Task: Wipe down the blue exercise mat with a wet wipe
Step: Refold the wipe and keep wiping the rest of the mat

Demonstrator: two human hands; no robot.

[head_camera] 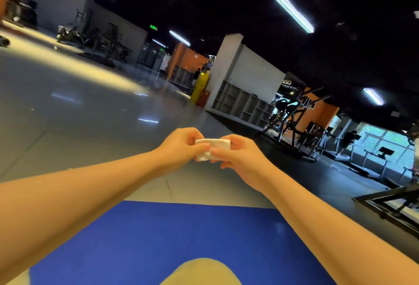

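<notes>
A glossy grey floor (68,103) stretches out beyond my hands, catching streaks from the strip lights (290,8) on a black ceiling. Beyond my right hand (238,155) the floor turns to dark matting, where a weight machine (288,117) and treadmills (362,160) stand near bright windows. Straight past my fingertips, well away, a white wall carries a bank of open cubby shelves (240,101), with a yellow stand (200,87) just to their left. Beyond my left hand (181,146), far off, more dark equipment lines a grey wall.

The blue exercise mat (181,239) lies flat under my forearms, on my side of both hands. Its far edge runs crosswise and stops short of my wrists, so my hands are out over the grey floor. My knee (201,272) rests on the mat's near part.

I hold the wet wipe (213,144) up in the air between my hands, clear of the mat. It is a white folded pad with its long axis running across, from one hand to the other. My left thumb and curled fingers pinch its left end, and my right thumb and fingers pinch its right end and lower edge
</notes>
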